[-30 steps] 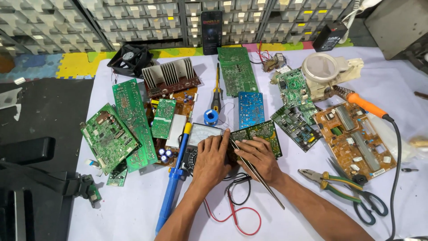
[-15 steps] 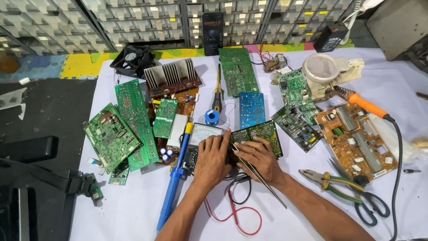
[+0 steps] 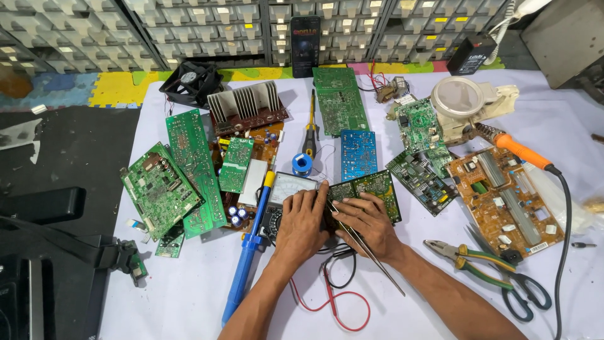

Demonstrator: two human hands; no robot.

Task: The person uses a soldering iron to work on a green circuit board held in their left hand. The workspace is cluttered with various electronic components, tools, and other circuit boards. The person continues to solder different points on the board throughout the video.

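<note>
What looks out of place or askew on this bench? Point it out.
Nothing is spilled or visibly broken. The oddest spot is the left green circuit board, which juts past the white table's left edge. Other boards lie overlapped at angles. The left hand and right hand, holding tweezers, rest on a dark board.

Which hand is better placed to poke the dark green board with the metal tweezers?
Probably the right hand: it holds the thin metal tweezers and rests on the dark green circuit board. The left hand lies flat beside it.
</note>
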